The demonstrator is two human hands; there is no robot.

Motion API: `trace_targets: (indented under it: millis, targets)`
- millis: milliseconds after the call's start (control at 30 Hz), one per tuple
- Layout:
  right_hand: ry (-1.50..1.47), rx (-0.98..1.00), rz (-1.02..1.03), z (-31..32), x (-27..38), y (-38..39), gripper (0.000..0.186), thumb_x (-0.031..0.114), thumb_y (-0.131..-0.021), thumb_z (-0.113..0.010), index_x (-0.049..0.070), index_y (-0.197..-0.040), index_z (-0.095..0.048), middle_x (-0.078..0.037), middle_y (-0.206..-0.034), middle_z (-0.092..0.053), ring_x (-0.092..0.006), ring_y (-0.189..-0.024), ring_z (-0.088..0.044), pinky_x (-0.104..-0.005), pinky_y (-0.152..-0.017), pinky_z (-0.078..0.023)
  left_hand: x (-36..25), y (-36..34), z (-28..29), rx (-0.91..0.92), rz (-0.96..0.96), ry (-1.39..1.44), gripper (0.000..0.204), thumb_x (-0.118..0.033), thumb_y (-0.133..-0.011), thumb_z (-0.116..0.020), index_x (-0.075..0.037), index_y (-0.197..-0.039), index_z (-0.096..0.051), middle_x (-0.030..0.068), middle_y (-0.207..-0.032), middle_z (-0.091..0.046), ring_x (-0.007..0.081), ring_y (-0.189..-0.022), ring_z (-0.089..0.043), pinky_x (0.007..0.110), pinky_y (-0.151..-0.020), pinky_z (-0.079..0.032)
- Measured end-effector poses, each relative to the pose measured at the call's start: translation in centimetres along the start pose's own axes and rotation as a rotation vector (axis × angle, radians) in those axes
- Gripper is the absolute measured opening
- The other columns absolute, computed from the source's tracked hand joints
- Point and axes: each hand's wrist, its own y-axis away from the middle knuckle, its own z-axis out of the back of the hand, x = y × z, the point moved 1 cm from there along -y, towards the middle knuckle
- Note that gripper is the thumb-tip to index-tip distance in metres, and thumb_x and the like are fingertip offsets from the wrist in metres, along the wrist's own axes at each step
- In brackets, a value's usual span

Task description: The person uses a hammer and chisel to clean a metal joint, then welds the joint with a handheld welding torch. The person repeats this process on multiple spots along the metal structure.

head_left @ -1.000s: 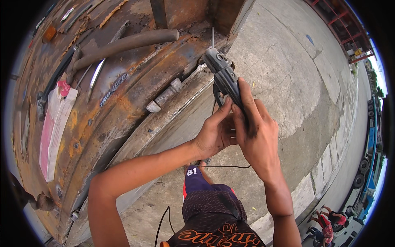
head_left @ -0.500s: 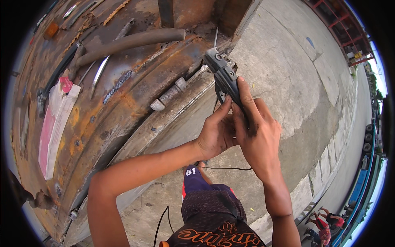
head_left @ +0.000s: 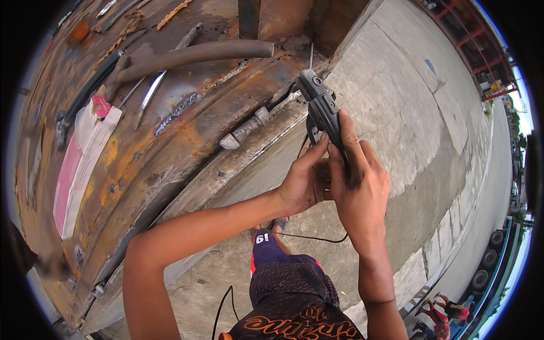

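A dark welding electrode holder (head_left: pixel 324 106) is held in front of me, its jaw end pointing up and away. From that end sticks a thin, light electrode rod (head_left: pixel 311 55). My right hand (head_left: pixel 365 184) is closed around the handle, its index finger stretched along the side. My left hand (head_left: pixel 303 184) grips the holder from the left, thumb pressed near its lever, with the other fingers partly hidden. Dark smudges mark both hands. A rusty steel structure (head_left: pixel 127 181) lies just left of the holder.
On the rusty steel lie a hammer with a pipe-like handle (head_left: pixel 198 56), a pink and white box (head_left: pixel 85 164) and several metal strips. A short cylindrical hinge (head_left: pixel 246 129) sits along the steel edge. A black cable (head_left: pixel 317 238) hangs near my legs. People (head_left: pixel 445 314) are at the far right.
My view has shifted slightly, so the steel structure and the holder appear a little farther right. Both hands keep their grip on the holder.
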Motion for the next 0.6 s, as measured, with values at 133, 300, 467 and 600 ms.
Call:
trace_targets:
  millis: [133, 300, 467, 600]
  targets:
    - [-0.133, -0.069, 0.011, -0.5, -0.1, -0.3, 0.059, 0.019, -0.095, -0.067, 0.021, -0.152, -0.049, -0.012, -0.086, -0.062, -0.0327, -0.067, -0.068, -0.044, -0.058, -0.051, -0.5, -0.3, 0.1, 0.039, -0.059, -0.075, 0.075, -0.074, -0.097, -0.041, -0.009, -0.131, -0.056, 0.0142, -0.114, -0.065, 0.0242, -0.107, -0.066, 0.042, -0.091, -0.056]
    - [0.004, 0.0, 0.019, -0.1, 0.3, -0.2, 0.061, 0.02, -0.095, -0.066, 0.022, -0.153, -0.046, -0.012, -0.087, -0.06, -0.0331, -0.065, -0.067, -0.0451, -0.057, -0.05, 0.0, -0.2, 0.5, -0.021, -0.027, -0.017, 0.074, -0.074, -0.097, -0.04, -0.008, -0.126, -0.059, 0.0124, -0.111, -0.065, 0.0227, -0.105, -0.067, 0.04, -0.089, -0.057]
    - [0.22, 0.1, 0.055, 1.1, 0.2, -0.2, 0.062, 0.02, -0.096, -0.065, 0.023, -0.154, -0.044, -0.013, -0.087, -0.059, -0.0336, -0.065, -0.066, -0.0459, -0.057, -0.049, 0.2, -0.2, 1.0, 0.067, 0.027, -0.021, 0.075, -0.074, -0.097, -0.04, -0.008, -0.124, -0.061, 0.012, -0.108, -0.066, 0.0218, -0.102, -0.068, 0.039, -0.089, -0.058]
    - [-0.034, 0.035, 0.022, 0.7, 0.0, -0.8, 0.057, 0.02, -0.098, -0.064, 0.02, -0.152, -0.047, -0.017, -0.088, -0.064, -0.0374, -0.07, -0.068, -0.0468, -0.062, -0.051, -0.1, -0.5, 0.7, 0.025, -0.041, -0.045, 0.074, -0.072, -0.098, -0.04, -0.006, -0.125, -0.06, 0.0123, -0.109, -0.066, 0.0221, -0.103, -0.069, 0.04, -0.089, -0.059]
